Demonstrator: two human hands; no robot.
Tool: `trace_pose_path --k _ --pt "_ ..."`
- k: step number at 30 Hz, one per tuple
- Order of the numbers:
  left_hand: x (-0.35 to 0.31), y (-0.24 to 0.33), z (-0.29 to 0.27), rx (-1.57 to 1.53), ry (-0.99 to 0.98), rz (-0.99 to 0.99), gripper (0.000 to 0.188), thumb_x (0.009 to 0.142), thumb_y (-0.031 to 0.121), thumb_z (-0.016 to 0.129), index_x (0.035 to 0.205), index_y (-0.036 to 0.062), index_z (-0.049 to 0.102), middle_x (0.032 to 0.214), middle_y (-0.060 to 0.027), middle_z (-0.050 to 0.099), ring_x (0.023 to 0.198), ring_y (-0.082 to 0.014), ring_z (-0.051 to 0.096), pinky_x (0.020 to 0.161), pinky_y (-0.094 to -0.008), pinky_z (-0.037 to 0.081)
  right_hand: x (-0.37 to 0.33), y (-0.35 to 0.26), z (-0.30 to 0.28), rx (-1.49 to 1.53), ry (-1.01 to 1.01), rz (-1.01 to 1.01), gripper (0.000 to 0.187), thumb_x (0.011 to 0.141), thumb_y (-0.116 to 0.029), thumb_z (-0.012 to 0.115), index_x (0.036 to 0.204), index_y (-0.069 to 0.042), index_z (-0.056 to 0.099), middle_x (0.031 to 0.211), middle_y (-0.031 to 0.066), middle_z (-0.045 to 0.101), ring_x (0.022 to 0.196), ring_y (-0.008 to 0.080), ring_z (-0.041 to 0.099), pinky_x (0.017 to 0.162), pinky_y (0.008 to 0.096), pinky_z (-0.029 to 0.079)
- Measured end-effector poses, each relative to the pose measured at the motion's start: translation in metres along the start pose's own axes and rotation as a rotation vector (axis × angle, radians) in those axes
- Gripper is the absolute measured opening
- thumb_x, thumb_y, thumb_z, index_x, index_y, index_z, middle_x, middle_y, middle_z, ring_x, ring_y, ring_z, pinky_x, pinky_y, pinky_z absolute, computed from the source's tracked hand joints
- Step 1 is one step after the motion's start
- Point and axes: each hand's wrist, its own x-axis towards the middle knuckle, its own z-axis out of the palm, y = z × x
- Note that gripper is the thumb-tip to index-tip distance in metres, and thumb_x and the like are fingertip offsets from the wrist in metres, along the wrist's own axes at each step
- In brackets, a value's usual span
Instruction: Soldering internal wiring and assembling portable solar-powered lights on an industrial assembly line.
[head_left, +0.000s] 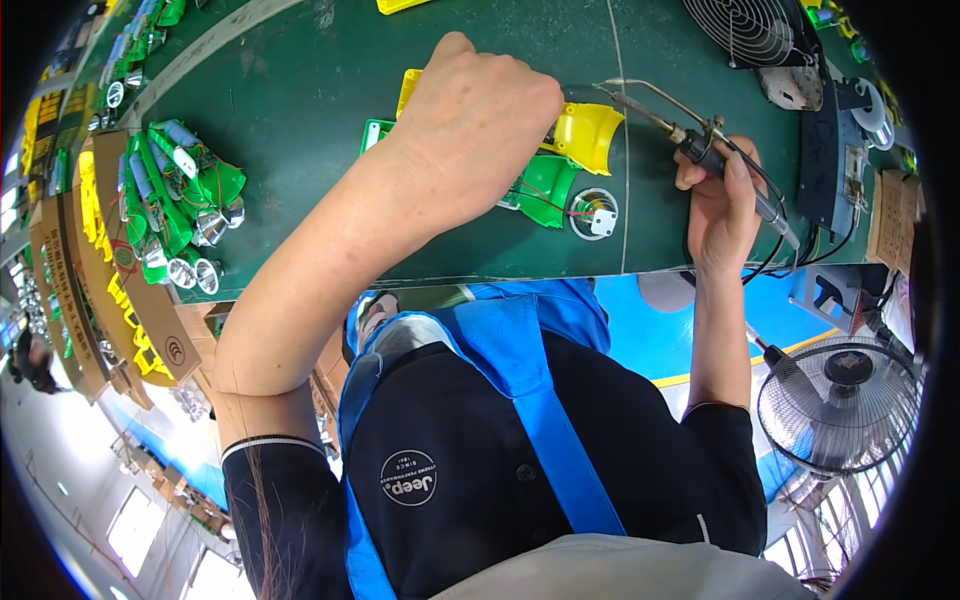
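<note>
My left hand is curled, back upward, over a yellow plastic shell and a green plastic shell on the green table. Its fingers are hidden behind the knuckles, so what they grip does not show. Red wires run along the green shell to a round silver reflector with a white piece on its back. My right hand is closed around the black handle of a soldering iron. The iron's tip, with a thin curved metal tube beside it, points left toward the yellow shell, just apart from it.
Several green shells with batteries and reflectors lie to the left, beside a cardboard box holding yellow parts. On the right stand a dark soldering unit, a wire spool and a fan with a round grille. A floor fan stands beyond the table edge.
</note>
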Motion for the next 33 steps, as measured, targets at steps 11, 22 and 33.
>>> trace_pose_path --k 11,22,33 --pt "-0.046 -0.006 -0.027 0.137 0.392 -0.142 0.021 0.075 0.028 0.065 0.074 0.0086 0.058 0.071 -0.0070 0.055 0.072 -0.0246 0.056 0.065 -0.0379 0.037 0.002 0.014 -0.008 0.063 -0.015 -0.153 0.023 0.091 -0.023 0.047 0.099 -0.001 0.048 0.071 0.0116 0.054 0.073 0.0217 0.050 0.068 0.0312 0.039" --pt "-0.134 -0.005 0.005 -0.210 0.433 -0.339 0.022 0.074 0.006 0.065 0.095 0.0101 0.057 0.070 -0.0012 0.057 0.065 -0.0187 0.056 0.068 -0.0321 0.035 0.002 0.010 -0.006 0.094 0.041 -0.139 0.025 0.091 -0.024 0.046 0.097 0.000 0.053 0.075 0.0106 0.055 0.074 0.0211 0.050 0.078 0.0334 0.039" --pt "-0.063 -0.018 -0.013 -0.426 0.240 0.101 0.007 0.072 0.007 0.065 0.075 0.0097 0.060 0.078 0.0007 0.056 0.082 -0.0192 0.051 0.077 -0.0338 0.035 -0.011 -0.001 0.007 -0.025 -0.061 -0.002 0.026 0.090 -0.024 0.051 0.096 0.000 0.050 0.075 0.0090 0.053 0.074 0.0162 0.046 0.070 0.0289 0.038"
